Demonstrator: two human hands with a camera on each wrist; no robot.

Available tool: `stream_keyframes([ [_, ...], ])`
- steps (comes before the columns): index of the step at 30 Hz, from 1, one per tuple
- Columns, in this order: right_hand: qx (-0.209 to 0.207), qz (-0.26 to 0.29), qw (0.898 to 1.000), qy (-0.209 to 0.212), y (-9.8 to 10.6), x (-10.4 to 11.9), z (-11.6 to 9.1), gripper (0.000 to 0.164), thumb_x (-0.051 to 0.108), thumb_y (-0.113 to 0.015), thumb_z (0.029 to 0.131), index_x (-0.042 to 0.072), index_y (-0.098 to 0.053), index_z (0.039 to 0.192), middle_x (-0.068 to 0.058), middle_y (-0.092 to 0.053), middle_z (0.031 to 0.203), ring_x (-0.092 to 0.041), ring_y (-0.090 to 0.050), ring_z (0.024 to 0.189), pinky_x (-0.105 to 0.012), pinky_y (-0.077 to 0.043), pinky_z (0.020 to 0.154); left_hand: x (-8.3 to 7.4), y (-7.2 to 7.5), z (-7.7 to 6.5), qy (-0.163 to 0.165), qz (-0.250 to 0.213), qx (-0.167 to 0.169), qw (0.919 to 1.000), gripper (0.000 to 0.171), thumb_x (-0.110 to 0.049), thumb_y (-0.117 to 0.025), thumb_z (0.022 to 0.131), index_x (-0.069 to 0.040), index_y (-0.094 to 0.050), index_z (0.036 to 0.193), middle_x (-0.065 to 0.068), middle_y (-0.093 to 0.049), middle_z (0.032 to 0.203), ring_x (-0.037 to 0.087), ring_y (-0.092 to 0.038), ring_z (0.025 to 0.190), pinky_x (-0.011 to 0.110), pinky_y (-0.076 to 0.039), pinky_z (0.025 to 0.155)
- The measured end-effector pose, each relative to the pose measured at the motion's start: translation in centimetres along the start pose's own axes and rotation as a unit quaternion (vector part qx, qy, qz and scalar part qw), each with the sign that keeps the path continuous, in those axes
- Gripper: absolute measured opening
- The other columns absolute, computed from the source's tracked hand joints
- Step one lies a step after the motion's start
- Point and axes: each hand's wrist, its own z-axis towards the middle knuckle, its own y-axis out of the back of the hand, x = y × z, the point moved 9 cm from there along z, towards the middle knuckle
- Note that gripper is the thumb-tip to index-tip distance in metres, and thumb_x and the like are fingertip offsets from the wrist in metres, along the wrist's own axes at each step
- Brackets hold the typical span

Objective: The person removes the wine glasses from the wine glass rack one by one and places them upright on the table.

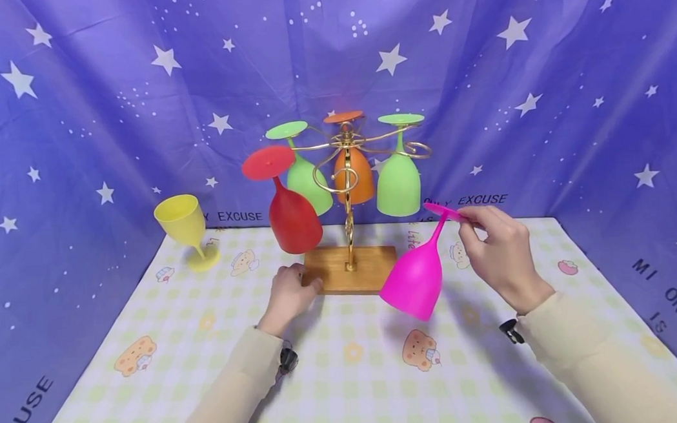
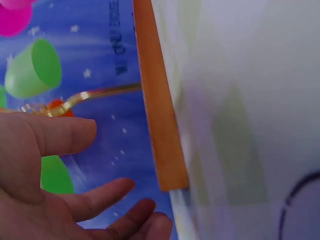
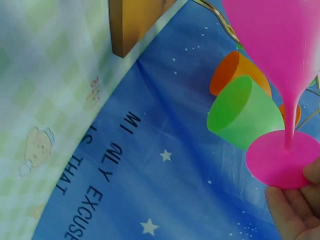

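My right hand pinches the foot of a magenta goblet, which is tilted with its bowl down in front of the rack's right side. In the right wrist view, the thumb and fingers meet at the rim of the round foot. A gold wire goblet rack stands on a wooden base. Beside the base's left end is my left hand; in the left wrist view its thumb and fingers are spread apart close to the wood, holding nothing. A red goblet hangs tilted, upside down, at the rack's left front.
Two green goblets and an orange goblet hang upside down on the rack. A yellow goblet stands upright at the table's left. Behind the checked tablecloth hangs a blue curtain with stars.
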Motion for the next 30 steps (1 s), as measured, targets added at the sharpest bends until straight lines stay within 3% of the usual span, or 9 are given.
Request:
stream_keyframes([
  [5,0.012,-0.004,1.000,-0.024,-0.6,-0.5,-1.0,0.017,-0.003,-0.058,0.081,-0.002,-0.070,0.094,-0.014,-0.069,0.086,-0.026,-0.068,0.078,-0.006,-0.039,0.083,-2.0,-0.1,-1.8,-0.039,-0.034,0.028,0.9983,0.025,-0.018,-0.069,0.084,0.000,-0.068,0.101,0.013,-0.067,0.101,0.030,-0.061,0.099,0.043,-0.047,0.088],
  [10,0.011,0.003,0.999,-0.048,-1.3,-0.7,-1.9,0.017,-0.002,-0.058,0.082,-0.001,-0.071,0.093,-0.013,-0.069,0.083,-0.024,-0.067,0.076,-0.005,-0.043,0.079,-3.7,-1.5,-3.8,-0.074,-0.077,0.099,0.9893,0.011,-0.016,-0.068,0.086,-0.006,-0.071,0.086,-0.001,-0.068,0.080,0.013,-0.062,0.075,0.030,-0.051,0.069],
  [15,-0.001,0.021,0.997,-0.076,-1.9,-0.9,-3.0,0.018,-0.005,-0.059,0.080,-0.001,-0.071,0.093,-0.011,-0.071,0.083,-0.023,-0.066,0.072,-0.008,-0.047,0.073,-5.3,-3.3,-5.9,-0.101,-0.129,0.187,0.9685,0.014,-0.018,-0.066,0.087,-0.005,-0.072,0.092,-0.004,-0.066,0.083,0.009,-0.060,0.075,0.025,-0.050,0.069],
  [19,-0.008,0.029,0.995,-0.095,-2.3,-0.8,-3.7,0.018,-0.007,-0.060,0.079,-0.002,-0.071,0.092,-0.012,-0.071,0.083,-0.025,-0.067,0.070,-0.006,-0.046,0.071,-6.6,-4.1,-7.5,-0.118,-0.187,0.230,0.9476,0.024,-0.019,-0.067,0.086,-0.002,-0.067,0.103,0.001,-0.067,0.093,0.012,-0.062,0.083,0.026,-0.052,0.078],
  [21,-0.008,0.030,0.994,-0.106,-2.5,-0.8,-4.1,0.018,-0.008,-0.061,0.079,-0.002,-0.071,0.092,-0.012,-0.071,0.082,-0.025,-0.067,0.070,-0.006,-0.046,0.070,-7.2,-4.3,-8.1,-0.131,-0.207,0.237,0.9401,0.025,-0.020,-0.068,0.086,-0.002,-0.066,0.104,0.004,-0.066,0.097,0.013,-0.063,0.087,0.027,-0.052,0.080],
  [24,-0.003,0.031,0.992,-0.122,-2.9,-0.7,-4.7,0.017,-0.008,-0.061,0.079,-0.001,-0.071,0.091,-0.010,-0.071,0.080,-0.024,-0.067,0.070,-0.008,-0.048,0.068,-8.1,-4.1,-8.7,-0.151,-0.222,0.228,0.9359,0.025,-0.023,-0.069,0.086,-0.004,-0.066,0.102,0.006,-0.066,0.100,0.014,-0.063,0.091,0.027,-0.052,0.082],
  [30,0.011,0.040,0.988,-0.148,-3.7,-0.7,-5.7,0.015,-0.007,-0.063,0.080,-0.002,-0.071,0.092,-0.010,-0.071,0.078,-0.022,-0.066,0.068,-0.011,-0.050,0.064,-8.3,-3.0,-8.9,-0.124,-0.264,0.172,0.9409,0.022,-0.024,-0.069,0.088,-0.006,-0.064,0.100,0.002,-0.064,0.096,0.016,-0.061,0.091,0.030,-0.051,0.081],
])
